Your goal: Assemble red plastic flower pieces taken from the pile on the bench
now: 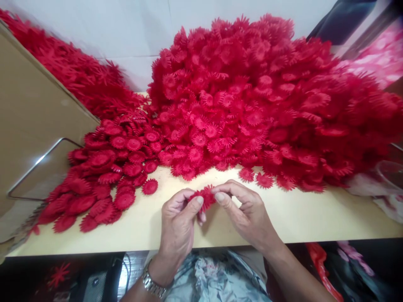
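Between my two hands, just above the front of the table, is a red artificial flower piece (207, 198) with a fringed, petal-like edge. My left hand (180, 220) pinches its left side, thumb on top and fingers beneath. With thumb and forefinger, my right hand (244, 209) grips its right edge. Beyond my hands rises a large heap of similar red flower pieces (220, 117). To the left, flat round stacks of red flower pieces (107, 180) lie spread on the table; a single one (150, 186) sits nearest my left hand.
A cardboard sheet (37, 96) with a bent metal wire (40, 159) stands at the left. More red petal pieces (72, 71) are piled behind it. A clear plastic cup (390, 174) is at the right of the pale table (315, 218). The white wall (126, 29) closes the back.
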### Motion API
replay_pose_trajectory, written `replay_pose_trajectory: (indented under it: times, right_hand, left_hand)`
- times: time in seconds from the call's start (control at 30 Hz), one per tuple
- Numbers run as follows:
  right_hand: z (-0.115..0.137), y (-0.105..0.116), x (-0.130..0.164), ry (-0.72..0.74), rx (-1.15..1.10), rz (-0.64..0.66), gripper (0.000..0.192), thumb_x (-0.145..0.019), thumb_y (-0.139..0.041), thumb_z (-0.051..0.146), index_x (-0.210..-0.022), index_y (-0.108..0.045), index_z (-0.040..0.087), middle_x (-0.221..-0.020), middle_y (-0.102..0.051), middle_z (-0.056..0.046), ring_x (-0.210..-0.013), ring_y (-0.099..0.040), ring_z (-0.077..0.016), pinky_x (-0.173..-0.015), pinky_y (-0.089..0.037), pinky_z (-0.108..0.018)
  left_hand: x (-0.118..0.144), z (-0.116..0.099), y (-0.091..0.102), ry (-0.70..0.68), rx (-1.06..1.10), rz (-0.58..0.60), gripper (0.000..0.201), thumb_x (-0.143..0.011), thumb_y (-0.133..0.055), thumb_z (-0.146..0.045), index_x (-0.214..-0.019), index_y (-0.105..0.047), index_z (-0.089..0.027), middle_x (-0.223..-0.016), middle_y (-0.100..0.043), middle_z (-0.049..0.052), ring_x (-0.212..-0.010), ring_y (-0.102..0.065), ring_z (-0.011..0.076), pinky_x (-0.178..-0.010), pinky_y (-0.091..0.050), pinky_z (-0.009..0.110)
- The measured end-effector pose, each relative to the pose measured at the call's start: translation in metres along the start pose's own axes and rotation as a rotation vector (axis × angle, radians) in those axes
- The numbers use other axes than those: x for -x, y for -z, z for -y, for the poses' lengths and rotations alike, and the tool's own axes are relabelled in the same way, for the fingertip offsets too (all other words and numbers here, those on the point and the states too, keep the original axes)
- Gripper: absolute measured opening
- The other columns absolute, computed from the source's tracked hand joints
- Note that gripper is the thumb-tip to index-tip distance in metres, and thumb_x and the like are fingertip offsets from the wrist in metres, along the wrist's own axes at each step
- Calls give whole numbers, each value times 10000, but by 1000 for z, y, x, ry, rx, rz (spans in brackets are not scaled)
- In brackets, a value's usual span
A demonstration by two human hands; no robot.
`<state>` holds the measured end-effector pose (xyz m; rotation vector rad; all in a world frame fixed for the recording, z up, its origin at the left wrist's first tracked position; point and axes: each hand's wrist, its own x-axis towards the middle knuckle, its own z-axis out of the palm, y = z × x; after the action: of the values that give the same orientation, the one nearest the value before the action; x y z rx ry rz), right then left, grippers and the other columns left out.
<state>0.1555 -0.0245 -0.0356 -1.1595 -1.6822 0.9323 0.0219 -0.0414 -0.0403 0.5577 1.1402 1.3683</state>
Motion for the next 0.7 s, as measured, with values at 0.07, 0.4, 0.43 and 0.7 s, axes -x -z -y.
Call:
replay_pose_trajectory:
  times: [0.07, 0.4, 0.43, 0.7]
  right_hand:
    - [-1, 0, 2, 5, -5, 8, 150, -865, -490, 205, -834, -632, 171, -742, -611, -31, -704, -584, -136, -638, -447, -242]
    - [5, 0, 7, 63, -22, 19, 175, -886, -453, 212, -845, -620, 184, -734, -592, -31, -691, -562, -139, -622, -439, -255]
    - [6, 0, 8, 72, -21, 21, 172, -884, -456, 211, -826, -615, 184, -725, -585, -28, -681, -555, -136, -615, -436, -254]
    - [12, -4, 5, 16, -100, 171, 58, -817, -577, 204, -763, -567, 183, -705, -544, 8, -646, -524, -108, -605, -429, -225]
  left_hand:
    - [1, 0, 1, 4, -27, -18, 113, -648, -691, -195, -602, -596, -155, -493, -528, -45, -399, -417, 58, -374, -310, 163]
    - [6, 7, 5, -22, -113, 83, 254, -750, -621, -320, -582, -512, -163, -494, -399, -57, -431, -303, 66, -388, -224, 190]
    - [6, 7, 6, -26, -131, 88, 280, -756, -613, -336, -565, -499, -165, -482, -385, -58, -426, -299, 68, -390, -221, 198]
    - [7, 11, 12, -27, -261, 146, 398, -783, -552, -465, -533, -449, -173, -503, -329, -53, -470, -278, 82, -428, -244, 217]
